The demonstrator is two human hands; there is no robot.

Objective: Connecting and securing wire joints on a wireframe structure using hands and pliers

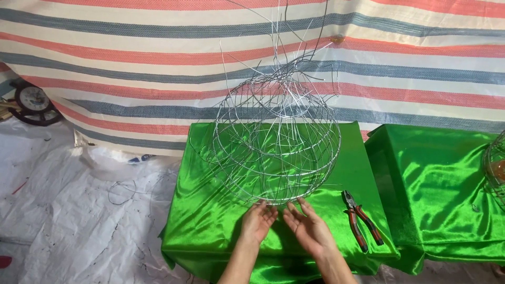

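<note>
A round cage of thin silver wire [273, 137], with loose wire ends sticking up from its top, stands on a box draped in shiny green cloth [210, 221]. My left hand [258, 221] and my right hand [307, 226] are side by side at the cage's near bottom rim. Both palms face up and the fingers are spread. The fingertips touch or nearly touch the lowest wire ring. Neither hand grips anything.
Red-handled pliers [360, 221] lie on the green cloth to the right of my right hand. A second green-draped box [442, 189] stands at the right with another wire object [497, 168] at the edge. A striped tarp [131, 68] hangs behind. White plastic sheeting [68, 210] covers the floor at left.
</note>
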